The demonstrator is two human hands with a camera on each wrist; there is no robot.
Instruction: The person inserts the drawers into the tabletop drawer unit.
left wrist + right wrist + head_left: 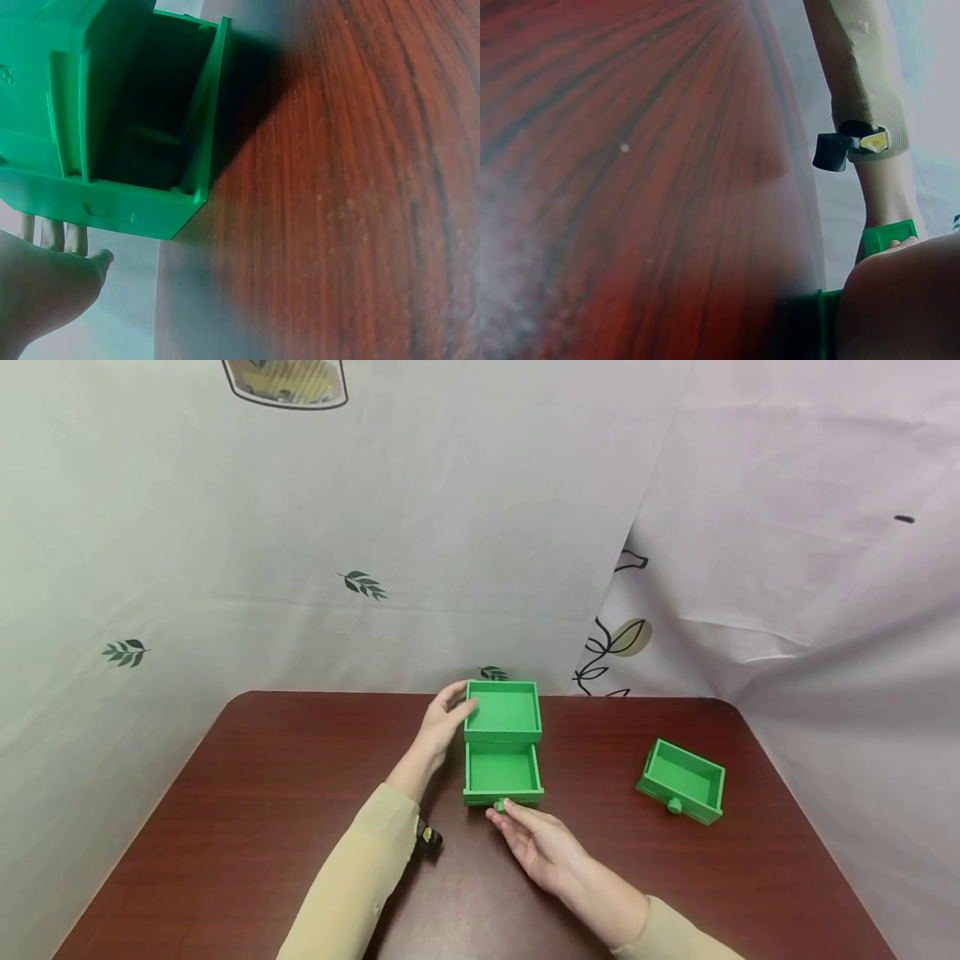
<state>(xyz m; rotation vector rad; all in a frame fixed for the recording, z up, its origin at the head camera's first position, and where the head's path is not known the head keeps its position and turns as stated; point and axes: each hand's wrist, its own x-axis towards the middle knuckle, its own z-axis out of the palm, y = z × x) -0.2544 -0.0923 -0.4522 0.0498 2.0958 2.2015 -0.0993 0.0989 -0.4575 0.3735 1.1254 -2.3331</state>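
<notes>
A small green drawer cabinet (503,710) with a shallow recessed top stands near the table's far edge. My left hand (444,722) holds its left side, the thumb over the top rim and the other fingers round the far corner. From the cabinet's front a green drawer (502,770) sticks out, with nothing inside it. My right hand (546,847) pinches the knob (500,806) of this drawer between thumb and fingers. In the left wrist view, the cabinet (112,199) shows a dark open slot. The right hand (907,300) hides most of the drawer in the right wrist view.
A second green drawer (682,781) with a round knob sits apart on the right of the brown wooden table (262,827). Behind the table hangs a pale cloth (450,527) with leaf prints. A small black wrist camera (429,839) is strapped at the left sleeve.
</notes>
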